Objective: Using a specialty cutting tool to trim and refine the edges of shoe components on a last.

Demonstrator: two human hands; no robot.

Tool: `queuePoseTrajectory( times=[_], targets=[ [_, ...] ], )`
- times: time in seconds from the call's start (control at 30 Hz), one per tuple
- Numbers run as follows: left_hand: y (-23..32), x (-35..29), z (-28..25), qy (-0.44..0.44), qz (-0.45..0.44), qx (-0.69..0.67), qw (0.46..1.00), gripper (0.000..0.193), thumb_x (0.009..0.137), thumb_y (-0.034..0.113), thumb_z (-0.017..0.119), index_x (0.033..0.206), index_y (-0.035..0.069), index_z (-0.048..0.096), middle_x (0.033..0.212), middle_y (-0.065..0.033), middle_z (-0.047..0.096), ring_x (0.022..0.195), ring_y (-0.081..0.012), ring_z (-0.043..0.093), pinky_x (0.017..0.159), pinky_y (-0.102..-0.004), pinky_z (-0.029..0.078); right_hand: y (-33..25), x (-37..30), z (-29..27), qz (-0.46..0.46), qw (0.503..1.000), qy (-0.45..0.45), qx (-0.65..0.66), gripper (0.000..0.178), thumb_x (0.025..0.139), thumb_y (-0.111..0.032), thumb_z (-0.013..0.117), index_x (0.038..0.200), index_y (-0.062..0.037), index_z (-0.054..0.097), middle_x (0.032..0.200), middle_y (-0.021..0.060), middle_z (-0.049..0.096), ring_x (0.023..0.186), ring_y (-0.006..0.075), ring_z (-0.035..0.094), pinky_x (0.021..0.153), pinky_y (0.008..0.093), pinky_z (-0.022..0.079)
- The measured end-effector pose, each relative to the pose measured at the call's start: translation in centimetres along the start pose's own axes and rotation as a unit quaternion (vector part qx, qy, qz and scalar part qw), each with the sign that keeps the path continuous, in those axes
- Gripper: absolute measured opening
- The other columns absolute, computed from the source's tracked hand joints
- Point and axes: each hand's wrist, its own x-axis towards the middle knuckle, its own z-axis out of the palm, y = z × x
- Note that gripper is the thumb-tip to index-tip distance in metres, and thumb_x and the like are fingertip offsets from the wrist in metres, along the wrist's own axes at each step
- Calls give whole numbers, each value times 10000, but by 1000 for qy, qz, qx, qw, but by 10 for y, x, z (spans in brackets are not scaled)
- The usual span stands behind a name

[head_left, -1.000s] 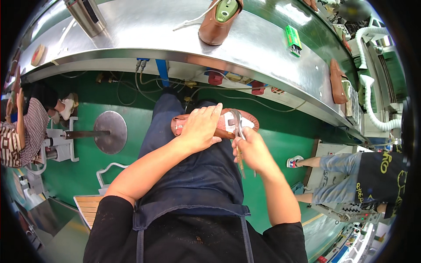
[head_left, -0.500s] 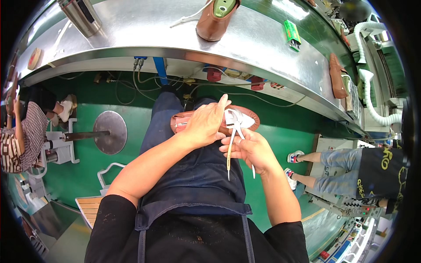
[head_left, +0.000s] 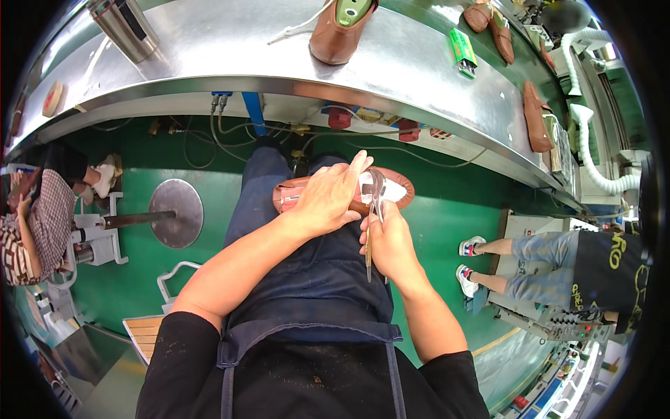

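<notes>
A brown shoe [head_left: 399, 188] with a pale insole lies across my lap, sole side up. My left hand [head_left: 326, 199] presses down on its middle, fingers spread over the upper. My right hand [head_left: 388, 241] grips metal pliers [head_left: 377, 199], jaws set against the shoe's edge and the handle pointing back toward my body. The shoe's left end [head_left: 285, 197] peeks out past my left wrist.
A curved steel workbench [head_left: 230, 63] runs ahead, carrying a brown shoe on a green last [head_left: 338, 28], a green box [head_left: 460, 49], more brown shoes [head_left: 534, 115] and a metal cylinder [head_left: 125, 24]. A person in denim shorts [head_left: 558, 262] stands right; another sits at left [head_left: 35, 223].
My right hand has swung the pliers from tilted to nearly upright against the shoe's edge. My left hand stays pressed on the shoe.
</notes>
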Motion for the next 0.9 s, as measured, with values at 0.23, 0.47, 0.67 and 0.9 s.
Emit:
queuePoseTrajectory(
  times=[0.23, 0.47, 0.67, 0.9],
  targets=[
    [-2, -4, 2, 13, -2, 20, 1000, 1236, 645, 169, 978, 1626, -4, 248, 1526, -123, 571, 1276, -364, 603, 1035, -501, 492, 8, 1, -25, 40, 956, -124, 264, 351, 1079, -58, 501, 1414, 44, 511, 1227, 181, 707, 1041, 261, 747, 913, 382, 630],
    [-1, -4, 4, 20, 3, 22, 1000, 1152, 687, 189, 953, 1615, 11, 294, 1433, -155, 613, 1225, -375, 615, 1003, -501, 495, 10, 5, -23, 72, 874, -131, 463, 289, 1082, -71, 500, 1350, 31, 536, 1085, 140, 700, 917, 244, 741, 780, 379, 655],
    [9, -3, -5, -39, -12, 45, 998, 1078, 727, 185, 933, 1606, 17, 334, 1403, -180, 599, 1214, -386, 591, 991, -492, 471, -6, -3, -10, 4, 1000, -9, -20, 185, 1065, -31, 459, 1217, 57, 518, 947, 103, 656, 707, 169, 667, 589, 337, 602],
    [7, -11, 0, -50, 16, 89, 995, 986, 789, 220, 889, 1589, -9, 359, 1418, -200, 575, 1187, -426, 557, 986, -509, 452, -20, 7, -67, 4, 979, -134, -157, 228, 1026, -11, 497, 1239, 51, 554, 930, 126, 690, 736, 213, 710, 654, 369, 582]
  ],
)
